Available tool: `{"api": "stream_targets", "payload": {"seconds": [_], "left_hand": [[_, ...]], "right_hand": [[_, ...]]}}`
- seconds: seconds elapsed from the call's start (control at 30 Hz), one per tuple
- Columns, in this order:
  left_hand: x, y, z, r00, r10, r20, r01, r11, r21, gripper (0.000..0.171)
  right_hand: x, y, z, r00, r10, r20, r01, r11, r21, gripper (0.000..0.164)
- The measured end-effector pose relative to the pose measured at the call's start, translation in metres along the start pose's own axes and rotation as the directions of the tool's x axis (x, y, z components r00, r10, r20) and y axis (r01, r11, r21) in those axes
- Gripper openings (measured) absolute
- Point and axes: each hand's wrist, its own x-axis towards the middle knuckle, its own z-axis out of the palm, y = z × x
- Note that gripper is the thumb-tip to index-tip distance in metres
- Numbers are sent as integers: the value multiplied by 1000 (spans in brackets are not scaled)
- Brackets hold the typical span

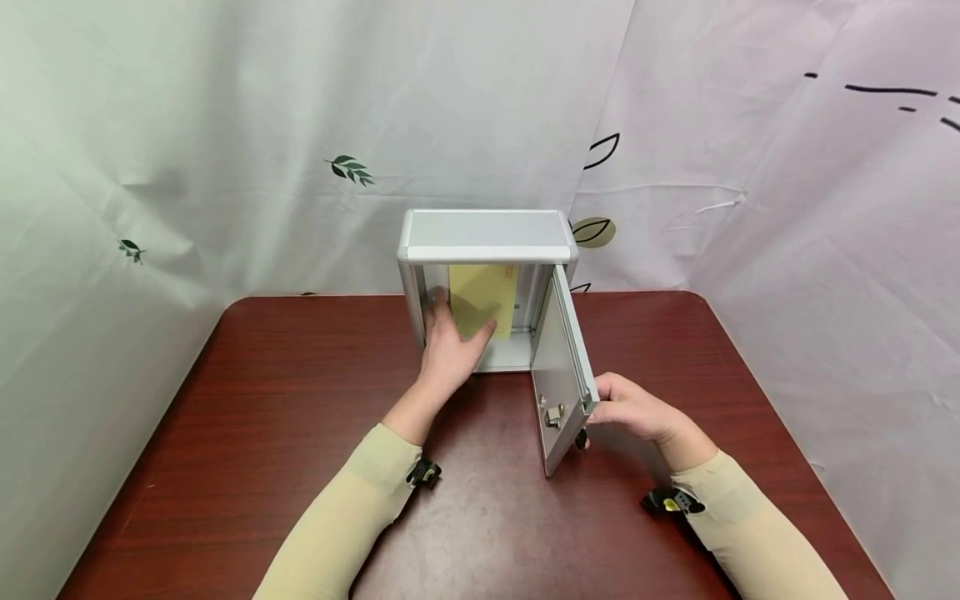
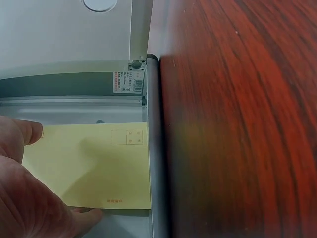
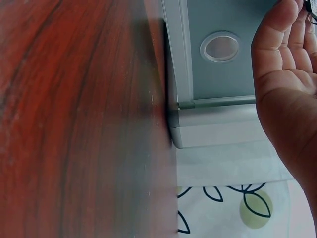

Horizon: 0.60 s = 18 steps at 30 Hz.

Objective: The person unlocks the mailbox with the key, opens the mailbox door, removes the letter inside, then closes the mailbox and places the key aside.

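Note:
A small silver metal box stands at the back of the table, its hinged door swung outward. A pale yellow envelope with red print stands inside it. My left hand reaches into the box, thumb and fingers spread apart across the envelope. In the left wrist view its fingertips lie at the envelope's edge. My right hand is at the door's outer side by the free edge, fingers curled at a black-headed key. The door hides part of these fingers.
A metal lock shows on the door's inner face. A printed label is stuck inside the box. White cloth with leaf patterns hangs behind and beside the dark red wooden table. Black straps circle both wrists.

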Motion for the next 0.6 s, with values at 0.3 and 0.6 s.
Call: {"api": "stream_targets", "payload": {"seconds": [0.3, 0.6], "left_hand": [[3, -4, 3, 1000, 18, -7, -18, 1000, -16, 110], [3, -3, 4, 998, 55, -32, -57, 997, -59, 100]], "right_hand": [[0, 0, 0, 1000, 2, -7, -2, 1000, -12, 23], [0, -1, -1, 1000, -4, -10, 4, 1000, -28, 19]]}}
